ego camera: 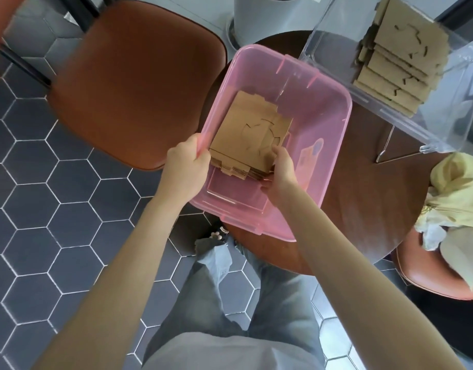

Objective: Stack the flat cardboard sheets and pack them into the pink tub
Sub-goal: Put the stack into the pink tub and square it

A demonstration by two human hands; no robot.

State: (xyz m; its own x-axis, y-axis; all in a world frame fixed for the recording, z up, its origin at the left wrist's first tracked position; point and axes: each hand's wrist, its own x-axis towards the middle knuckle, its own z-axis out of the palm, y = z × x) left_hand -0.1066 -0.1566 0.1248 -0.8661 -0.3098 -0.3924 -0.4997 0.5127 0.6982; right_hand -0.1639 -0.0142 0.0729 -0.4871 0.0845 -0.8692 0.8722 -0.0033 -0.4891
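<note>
The pink tub stands on a round dark wooden table, partly over its left edge. Inside it lies a stack of flat cardboard sheets against the left wall. My left hand grips the tub's left rim beside the stack. Reaching into the tub, my right hand is closed on the stack's near right corner, with fingers under the sheets. More flat cardboard sheets lie overlapped in a clear plastic tub at the back right.
A brown leather chair stands left of the table. A second chair at the right holds yellow and white cloth. A white pot sits behind the tub. Hexagon floor tiles and my legs are below.
</note>
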